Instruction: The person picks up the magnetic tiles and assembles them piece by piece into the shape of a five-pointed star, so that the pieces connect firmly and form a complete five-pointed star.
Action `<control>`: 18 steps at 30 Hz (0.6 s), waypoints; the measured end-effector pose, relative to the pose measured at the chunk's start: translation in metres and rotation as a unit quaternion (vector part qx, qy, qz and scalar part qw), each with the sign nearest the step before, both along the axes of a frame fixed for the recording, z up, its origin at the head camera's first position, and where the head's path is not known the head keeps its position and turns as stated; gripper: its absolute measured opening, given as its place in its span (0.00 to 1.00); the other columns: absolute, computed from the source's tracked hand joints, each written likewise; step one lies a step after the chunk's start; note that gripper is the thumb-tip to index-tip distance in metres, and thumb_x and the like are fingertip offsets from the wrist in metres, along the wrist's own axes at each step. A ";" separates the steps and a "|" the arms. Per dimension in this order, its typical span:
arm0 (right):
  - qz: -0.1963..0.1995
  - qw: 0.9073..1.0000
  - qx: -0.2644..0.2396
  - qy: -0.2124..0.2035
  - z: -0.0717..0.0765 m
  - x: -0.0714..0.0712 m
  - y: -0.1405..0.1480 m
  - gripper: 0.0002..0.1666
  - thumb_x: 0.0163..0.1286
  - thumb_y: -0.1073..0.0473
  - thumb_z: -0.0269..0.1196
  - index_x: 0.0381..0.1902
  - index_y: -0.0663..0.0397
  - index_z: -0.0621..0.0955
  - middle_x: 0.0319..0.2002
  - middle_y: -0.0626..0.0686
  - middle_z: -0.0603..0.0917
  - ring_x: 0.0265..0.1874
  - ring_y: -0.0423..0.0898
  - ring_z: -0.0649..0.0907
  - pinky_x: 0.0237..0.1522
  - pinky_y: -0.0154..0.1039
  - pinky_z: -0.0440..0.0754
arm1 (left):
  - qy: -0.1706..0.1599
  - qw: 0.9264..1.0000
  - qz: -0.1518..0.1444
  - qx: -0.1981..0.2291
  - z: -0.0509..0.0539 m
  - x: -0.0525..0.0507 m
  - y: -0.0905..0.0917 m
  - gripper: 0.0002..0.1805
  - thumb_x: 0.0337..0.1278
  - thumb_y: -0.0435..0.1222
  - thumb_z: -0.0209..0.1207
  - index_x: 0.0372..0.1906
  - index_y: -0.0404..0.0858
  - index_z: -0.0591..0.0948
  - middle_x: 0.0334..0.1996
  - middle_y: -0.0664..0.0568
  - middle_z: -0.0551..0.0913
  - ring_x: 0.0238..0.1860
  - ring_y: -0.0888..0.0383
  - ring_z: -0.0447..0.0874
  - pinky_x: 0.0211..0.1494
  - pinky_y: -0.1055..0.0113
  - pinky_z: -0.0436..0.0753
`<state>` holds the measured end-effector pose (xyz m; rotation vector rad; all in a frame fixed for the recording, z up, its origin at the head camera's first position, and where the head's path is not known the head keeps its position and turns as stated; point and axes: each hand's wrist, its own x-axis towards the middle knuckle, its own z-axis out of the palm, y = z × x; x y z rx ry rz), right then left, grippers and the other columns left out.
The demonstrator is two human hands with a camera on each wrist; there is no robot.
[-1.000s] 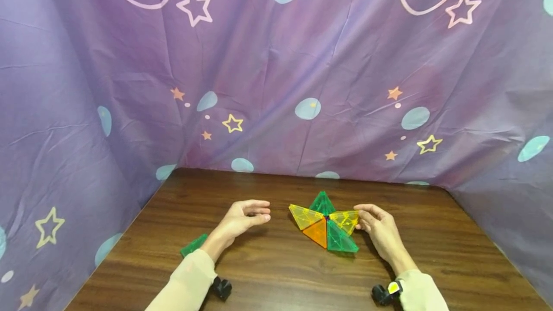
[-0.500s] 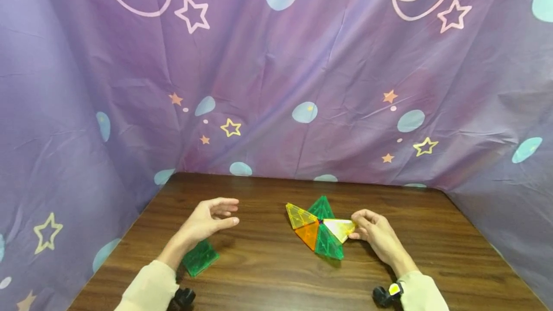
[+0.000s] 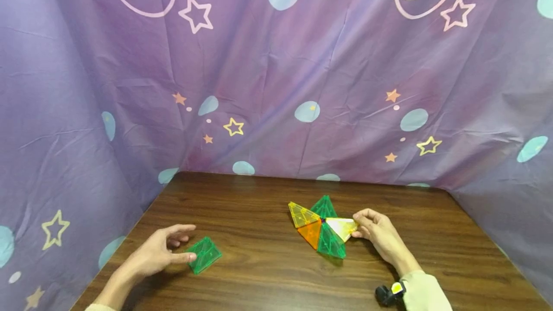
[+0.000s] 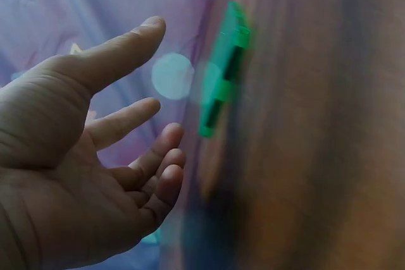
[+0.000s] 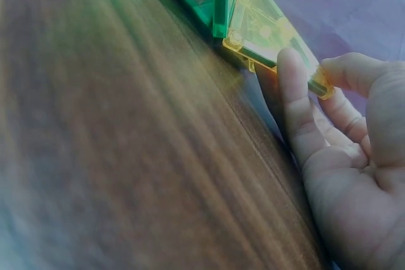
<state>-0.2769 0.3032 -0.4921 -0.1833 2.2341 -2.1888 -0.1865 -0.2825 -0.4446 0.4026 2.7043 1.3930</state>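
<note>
My right hand (image 3: pixel 382 236) pinches the outer end of a yellow translucent triangular magnetic tile (image 3: pixel 343 227) between thumb and fingers. That tile belongs to a star-like ring of triangles: a green one (image 3: pixel 325 207) at the back, a second yellow one (image 3: pixel 302 215) and an orange one (image 3: pixel 310 234) on the left, and another green one (image 3: pixel 331 243) in front. Off to the left, my left hand (image 3: pixel 157 251) is beside a green square tile (image 3: pixel 206 255), fingers and thumb spread, the thumb overlapping the tile's left edge in the head view. The left wrist view has this hand apart from the tile.
A brown wood-grain table (image 3: pixel 259 282) lies under everything. Purple cloth (image 3: pixel 259 71) with stars and moons hangs behind it and along both sides. A black wrist camera (image 3: pixel 387 294) sits at the right sleeve.
My left hand has moved left and nearer to me, to the green square tile, uncovering it. The right hand's yellow triangle has tilted, and the ring has turned slightly.
</note>
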 end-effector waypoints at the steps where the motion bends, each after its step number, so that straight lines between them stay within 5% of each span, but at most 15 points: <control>1: -0.002 1.000 -0.002 -0.001 0.000 0.000 0.000 0.12 0.87 0.62 0.61 0.51 0.70 0.79 0.48 0.54 0.82 0.37 0.42 0.88 0.45 0.39 0.92 | -0.004 1.000 0.005 -0.003 -0.003 0.003 -0.002 0.44 0.58 0.38 0.83 0.76 0.29 0.77 0.65 0.34 0.85 0.62 0.40 0.84 0.62 0.42 0.85; 9: -0.006 1.000 -0.001 -0.006 -0.003 0.002 0.000 0.10 0.87 0.61 0.61 0.52 0.67 0.79 0.49 0.55 0.83 0.36 0.43 0.87 0.44 0.38 0.91 | -0.011 0.999 0.033 -0.018 -0.021 0.010 -0.001 0.47 0.51 0.38 0.86 0.76 0.32 0.78 0.62 0.41 0.83 0.58 0.46 0.77 0.55 0.56 0.79; 18: -0.010 1.000 -0.006 0.002 0.000 0.001 -0.002 0.11 0.87 0.62 0.62 0.50 0.69 0.79 0.47 0.55 0.82 0.35 0.43 0.87 0.43 0.38 0.91 | 0.002 0.997 0.040 -0.061 -0.025 0.013 0.009 0.47 0.42 0.43 0.90 0.72 0.43 0.84 0.60 0.46 0.82 0.61 0.43 0.73 0.58 0.43 0.81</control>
